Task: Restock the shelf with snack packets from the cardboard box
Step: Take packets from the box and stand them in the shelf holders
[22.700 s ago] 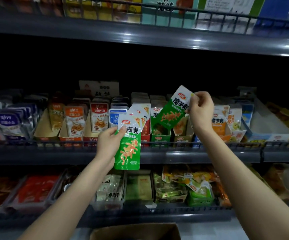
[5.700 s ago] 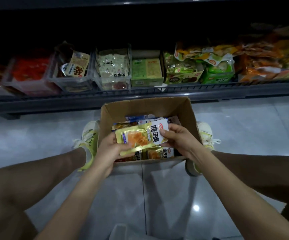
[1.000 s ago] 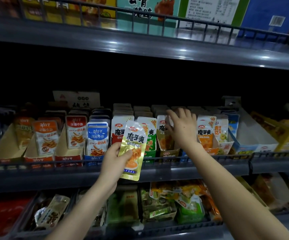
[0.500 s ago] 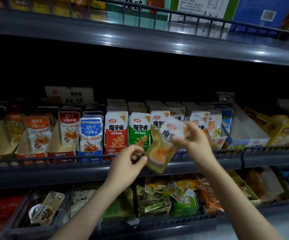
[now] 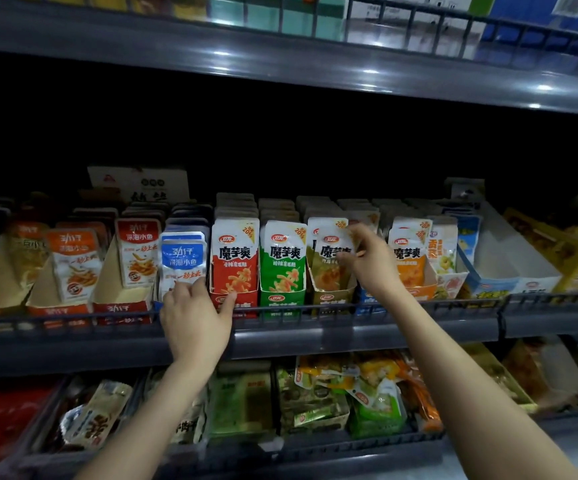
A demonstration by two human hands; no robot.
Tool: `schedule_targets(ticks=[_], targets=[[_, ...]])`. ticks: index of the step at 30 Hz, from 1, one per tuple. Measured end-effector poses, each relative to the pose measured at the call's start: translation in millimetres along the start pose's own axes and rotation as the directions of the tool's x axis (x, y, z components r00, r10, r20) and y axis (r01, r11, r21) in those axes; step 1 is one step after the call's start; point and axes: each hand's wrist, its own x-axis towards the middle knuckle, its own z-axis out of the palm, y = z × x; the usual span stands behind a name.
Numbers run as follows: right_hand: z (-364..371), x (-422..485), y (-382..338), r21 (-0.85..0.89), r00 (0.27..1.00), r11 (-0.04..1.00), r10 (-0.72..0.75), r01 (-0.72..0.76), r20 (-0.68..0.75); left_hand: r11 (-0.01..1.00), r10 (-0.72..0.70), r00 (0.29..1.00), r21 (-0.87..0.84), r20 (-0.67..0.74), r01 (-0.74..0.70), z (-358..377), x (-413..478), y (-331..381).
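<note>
At the front edge of the middle shelf [image 5: 401,336], just right of its centre, the right hand [image 5: 372,271] is pinching the top corner of a snack packet [image 5: 325,252] between its thumb and curled fingers [image 5: 358,235]. It is seating the packet upright at the head of the row in the olive carton [image 5: 334,299]. The pouch is looking light, thin and floppy, with a slick film, so the flat sealed top strip is probably offering the surest hold, while squeezing the belly is risking crushed contents. The left hand [image 5: 194,323] is holding nothing, its relaxed fingers resting against the blue packets [image 5: 182,261] by the front rail. Neighbouring containers are standing full: a red carton [image 5: 233,299], a green carton [image 5: 282,301] and an orange carton [image 5: 415,291], each carrying upright packets in a row running back into the dark. The cardboard box is not showing.
</note>
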Motion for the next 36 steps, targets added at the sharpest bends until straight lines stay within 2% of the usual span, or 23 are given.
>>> schedule_targets(ticks=[4, 7, 12, 16, 23, 27, 31, 36], targets=[[7, 10, 7, -0.242, 0.99, 0.966, -0.118, 0.096, -0.08, 0.998, 0.023, 0.999, -0.064, -0.047, -0.026, 4, 0, -5], [13, 14, 10, -0.381, 0.986, 0.919, -0.142, 0.098, -0.089, 0.997, 0.03, 0.997, -0.071, -0.076, -0.035, 6, -1, -6], [11, -5, 11, -0.367, 0.971, 0.927, -0.156, 0.081, -0.181, 0.998, 0.015, 0.999, -0.068, -0.041, -0.017, 1, -2, -5], [-3, -48, 8, -0.323, 0.977, 0.945, -0.113, 0.05, -0.179, 0.989, 0.038, 0.999, -0.141, -0.036, -0.043, -13, -13, -6], [-15, -152, 2, -0.256, 0.996, 0.966, -0.053, 0.033, -0.07, 0.991, 0.081, 0.997, -0.109, -0.014, -0.082, -41, -81, -38], [-4, -208, -7, -0.227, 0.997, 0.973, -0.028, 0.043, 0.068, 0.997, 0.03, 0.993, -0.072, 0.113, -0.022, -50, -132, -75], [21, -260, -13, -0.175, 0.981, 0.983, -0.028, 0.062, 0.191, 1.0, -0.007, 0.983, -0.021, 0.182, 0.011, -47, -187, -117], [65, -328, -1, -0.123, 0.933, 0.992, 0.073, -0.031, 0.352, 0.999, -0.05, 0.963, 0.013, 0.264, 0.049, -32, -253, -165]])
